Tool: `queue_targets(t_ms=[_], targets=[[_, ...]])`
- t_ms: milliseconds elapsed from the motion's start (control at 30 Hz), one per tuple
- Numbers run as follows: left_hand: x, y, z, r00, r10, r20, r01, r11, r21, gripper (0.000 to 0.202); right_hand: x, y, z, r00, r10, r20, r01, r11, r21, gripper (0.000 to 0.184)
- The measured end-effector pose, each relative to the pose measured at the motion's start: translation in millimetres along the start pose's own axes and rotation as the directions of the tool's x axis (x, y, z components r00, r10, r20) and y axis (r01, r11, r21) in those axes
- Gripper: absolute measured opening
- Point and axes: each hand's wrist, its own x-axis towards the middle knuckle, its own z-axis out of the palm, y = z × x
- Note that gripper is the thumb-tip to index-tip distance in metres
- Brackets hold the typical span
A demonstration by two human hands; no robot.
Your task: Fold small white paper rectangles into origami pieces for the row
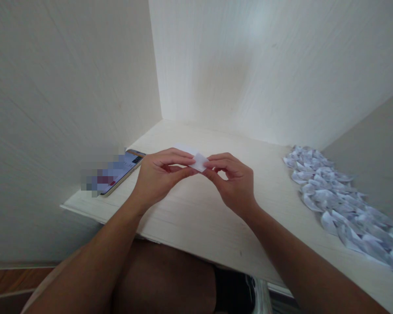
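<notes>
The left hand (154,176) and right hand (238,184) both pinch one small white paper piece (200,162), which might crumple if squeezed too hard.

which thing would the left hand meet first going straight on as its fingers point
Past the white paper it holds, the left hand would probably meet the right hand first; exact depth is unclear.

The small paper (199,162) is plain white, the folded pieces (334,189) white with bluish-grey shading, the bench (199,218) creamy white with faint streaks, the walls (216,65) greyish white and finely streaked, the phone (126,168) pale-gold-edged.
</notes>
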Motion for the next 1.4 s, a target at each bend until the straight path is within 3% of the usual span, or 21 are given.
queue_targets(t_ms=[233,367,667,900,1000,1400], targets=[[-0.4,3.2,3.8,0.994,-0.071,-0.079,0.074,0.996,0.042,0.02,-0.1,-2.6,0.0,1.0,-0.028,-0.014,0.028,0.999,-0.025,0.013],[-0.5,3.3,4.2,0.991,-0.117,-0.072,0.12,0.992,0.043,0.018,0.1,-3.5,0.3,0.999,-0.05,-0.018,0.049,0.997,-0.056,0.011],[1.3,2.1,0.7,0.998,-0.055,0.0,0.055,0.998,-0.013,0.014,1.8,-0.7,-3.4,0.998,-0.062,0.002,0.062,0.996,-0.063,0.014],[0.9,1.8,5.8,0.984,-0.165,-0.064,0.156,0.979,-0.13,0.011,2.0,1.3,-1.7,0.998,0.06,0.005,-0.06,0.991,0.117,0.013],[1.1,-0.3,6.2,0.976,-0.204,-0.079,0.189,0.968,-0.168,0.02,2.7,-0.6,-1.8,0.995,0.103,0.011,-0.104,0.984,0.146,0.012],[1.5,0.7,7.8,0.98,-0.197,-0.015,0.189,0.957,-0.218,0.026,5.0,-4.3,-0.1,0.976,0.216,0.036,-0.218,0.941,0.26,0.009]])
